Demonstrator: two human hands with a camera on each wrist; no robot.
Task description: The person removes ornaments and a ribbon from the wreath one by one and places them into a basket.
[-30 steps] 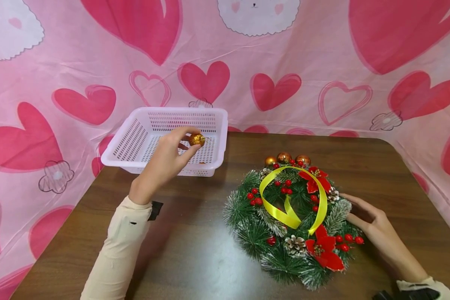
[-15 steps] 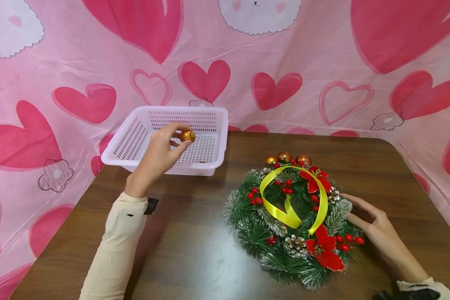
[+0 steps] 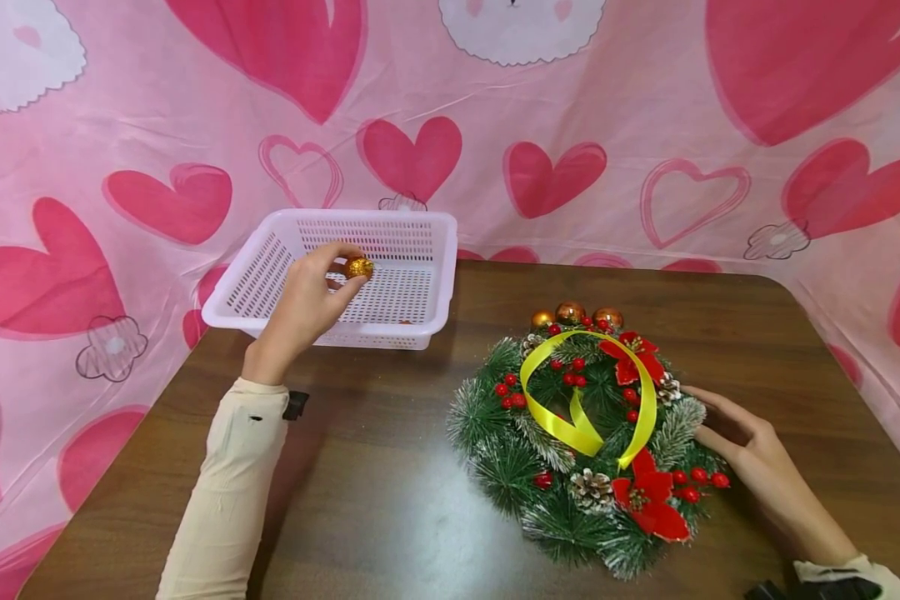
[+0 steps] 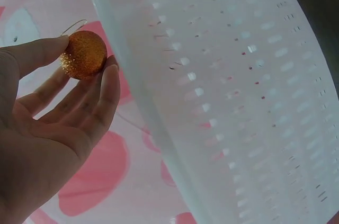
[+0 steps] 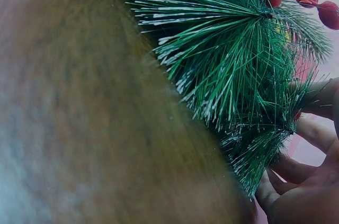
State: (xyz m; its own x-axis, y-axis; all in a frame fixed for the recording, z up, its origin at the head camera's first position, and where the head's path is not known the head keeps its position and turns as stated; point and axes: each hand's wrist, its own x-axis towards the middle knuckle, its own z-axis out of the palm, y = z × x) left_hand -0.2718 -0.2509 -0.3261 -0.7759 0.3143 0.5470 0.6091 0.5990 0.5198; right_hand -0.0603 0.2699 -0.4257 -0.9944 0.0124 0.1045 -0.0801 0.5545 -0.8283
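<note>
My left hand (image 3: pixel 307 292) pinches a gold glitter Christmas bauble (image 3: pixel 359 267) between thumb and fingers, over the white perforated plastic basket (image 3: pixel 447 283). In the left wrist view a thin hanging loop stands out from the top of the bauble (image 4: pixel 83 55), and the basket's rim (image 4: pixel 143 113) passes just beside the fingers. My right hand (image 3: pixel 765 467) holds the right edge of a green Christmas wreath (image 3: pixel 570 525) lying on the table. Its fingers (image 5: pixel 312 134) are among the frosted needles in the right wrist view, their tips partly hidden.
On the wreath are a yellow ribbon (image 3: pixel 648 400), red poinsettias (image 3: pixel 648 500), pine cones (image 3: pixel 591 489) and red berries. Several gold and copper baubles (image 3: pixel 570 313) sit at its far edge. A small orange-brown thing shows low in the basket. Behind the wooden table (image 3: pixel 375 467) hangs a pink heart-patterned cloth (image 3: pixel 555 108).
My left hand has drawn back to the left over the basket, carrying the gold bauble. The right hand and the wreath have stayed in place.
</note>
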